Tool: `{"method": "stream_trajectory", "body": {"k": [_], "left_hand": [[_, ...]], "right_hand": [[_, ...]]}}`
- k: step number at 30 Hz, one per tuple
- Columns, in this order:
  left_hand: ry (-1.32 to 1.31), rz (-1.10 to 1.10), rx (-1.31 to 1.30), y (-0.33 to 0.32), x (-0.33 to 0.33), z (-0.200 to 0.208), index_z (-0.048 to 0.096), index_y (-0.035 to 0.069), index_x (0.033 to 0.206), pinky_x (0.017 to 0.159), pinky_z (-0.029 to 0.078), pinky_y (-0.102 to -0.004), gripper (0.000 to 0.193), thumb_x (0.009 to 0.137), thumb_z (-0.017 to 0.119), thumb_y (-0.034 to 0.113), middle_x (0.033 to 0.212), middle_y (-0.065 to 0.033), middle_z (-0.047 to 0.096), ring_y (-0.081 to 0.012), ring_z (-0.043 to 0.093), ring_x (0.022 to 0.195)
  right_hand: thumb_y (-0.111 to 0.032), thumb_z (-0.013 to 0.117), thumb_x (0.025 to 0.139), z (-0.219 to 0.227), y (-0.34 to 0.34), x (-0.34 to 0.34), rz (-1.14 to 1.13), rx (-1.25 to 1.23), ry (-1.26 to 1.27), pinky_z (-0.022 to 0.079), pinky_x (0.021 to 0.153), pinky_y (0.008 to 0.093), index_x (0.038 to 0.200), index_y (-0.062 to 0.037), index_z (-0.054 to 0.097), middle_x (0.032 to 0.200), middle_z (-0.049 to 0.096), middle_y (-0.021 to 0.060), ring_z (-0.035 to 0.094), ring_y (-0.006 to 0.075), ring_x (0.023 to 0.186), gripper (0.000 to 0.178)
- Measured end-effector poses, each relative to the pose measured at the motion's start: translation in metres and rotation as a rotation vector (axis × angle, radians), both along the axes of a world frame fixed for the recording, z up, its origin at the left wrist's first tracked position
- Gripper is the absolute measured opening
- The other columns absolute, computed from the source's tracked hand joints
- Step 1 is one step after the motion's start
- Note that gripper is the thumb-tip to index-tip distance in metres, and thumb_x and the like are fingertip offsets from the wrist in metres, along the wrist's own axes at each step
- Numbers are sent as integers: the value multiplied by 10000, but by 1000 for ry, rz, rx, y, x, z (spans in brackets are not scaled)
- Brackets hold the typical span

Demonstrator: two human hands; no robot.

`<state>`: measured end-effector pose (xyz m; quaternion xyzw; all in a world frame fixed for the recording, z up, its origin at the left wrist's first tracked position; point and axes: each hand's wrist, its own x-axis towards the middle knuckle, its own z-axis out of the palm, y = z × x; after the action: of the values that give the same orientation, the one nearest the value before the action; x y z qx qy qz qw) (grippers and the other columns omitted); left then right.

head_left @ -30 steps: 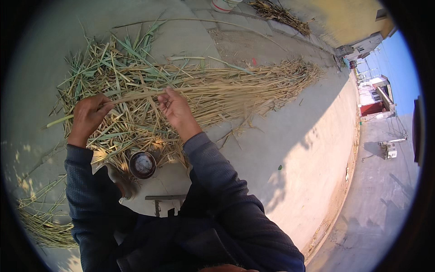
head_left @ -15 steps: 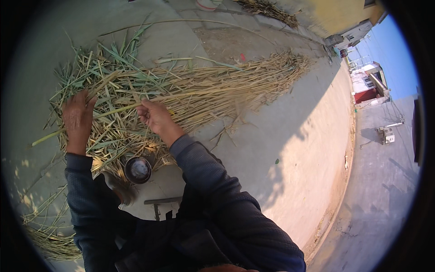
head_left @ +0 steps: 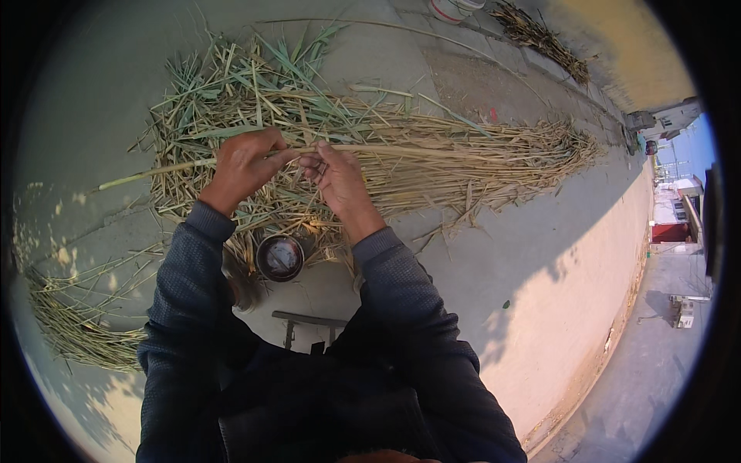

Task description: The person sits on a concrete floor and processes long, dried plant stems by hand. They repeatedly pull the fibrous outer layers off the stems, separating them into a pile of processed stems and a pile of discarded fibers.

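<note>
L hand (head_left: 245,163) & R hand (head_left: 340,179) meet over the reed pile (head_left: 432,154). Fingers of both pinched on one reed stalk (head_left: 166,168). Small round tin (head_left: 279,258) sits just below.

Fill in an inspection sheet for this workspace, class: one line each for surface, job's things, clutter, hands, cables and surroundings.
Surface: grey concrete ground, partly in shade.
Job's things: one long reed stalk held across a spread pile of dry reeds, with green leafy ends at the left.
Clutter: small round tin below the hands; a second reed bundle at lower left; another bundle and a white bucket at the top.
Hands: left hand and right hand both grip the stalk, close together.
Cables: nothing seen.
Surroundings: a street with buildings lies at the right.
</note>
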<state>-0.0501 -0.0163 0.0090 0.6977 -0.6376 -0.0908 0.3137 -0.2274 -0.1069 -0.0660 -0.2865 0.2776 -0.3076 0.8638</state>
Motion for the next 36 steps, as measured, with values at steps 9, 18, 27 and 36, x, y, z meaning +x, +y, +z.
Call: {"method": "stream_trajectory", "body": {"k": [9,18,27,36], "left_hand": [[-32,19,-62,8,9,14,676,64,819,561,455,-408,273,832,819,296,695,-86,636,-277,607,595],[-262,38,-131,20,7,29,602,33,847,588,461,-437,237,846,782,187,734,-136,621,-333,609,652],[-139,114,-26,37,46,53,630,23,923,674,481,-429,240,799,802,137,786,-139,637,-309,615,721],[-113,-33,-117,4,1,1,661,30,850,593,481,-406,198,860,791,180,751,-101,646,-273,611,632]], "right_hand": [[-324,678,1002,2,-7,-5,-183,3,17,531,709,282,1122,-31,643,982,706,65,682,147,884,318],[-306,671,1008,3,-34,-25,-300,115,87,542,614,297,1002,-63,625,811,664,45,658,149,736,247],[-264,594,1047,-4,-49,-44,-311,148,238,529,613,317,1070,-23,595,859,645,73,650,166,751,242],[-231,558,1045,-3,-23,-19,-168,166,168,572,676,346,1039,7,584,963,676,149,687,209,833,239]]}}
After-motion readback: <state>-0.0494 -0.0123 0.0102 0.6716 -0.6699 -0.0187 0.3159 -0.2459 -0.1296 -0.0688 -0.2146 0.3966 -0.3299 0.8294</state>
